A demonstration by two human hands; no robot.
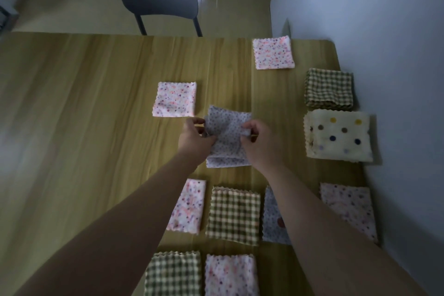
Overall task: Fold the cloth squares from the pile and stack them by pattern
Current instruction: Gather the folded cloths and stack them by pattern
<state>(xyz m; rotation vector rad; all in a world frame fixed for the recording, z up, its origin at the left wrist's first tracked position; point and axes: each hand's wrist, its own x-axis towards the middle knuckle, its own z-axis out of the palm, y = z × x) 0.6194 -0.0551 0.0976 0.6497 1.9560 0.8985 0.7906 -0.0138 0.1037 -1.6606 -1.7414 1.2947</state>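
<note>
The lilac cloth (pixel 228 134) sits mid-worktop (pixel 96 103), half-folded, with the left grip (pixel 195 138) and right grip (pixel 258 142) each pinching its upper part; it looks light, limp and quick to sag; corners seem the surest hold.

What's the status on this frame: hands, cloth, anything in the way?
Left hand and right hand both pinch the lilac dotted cloth, mid-fold on the table. Folded cloths lie around it; none in the way.
</note>
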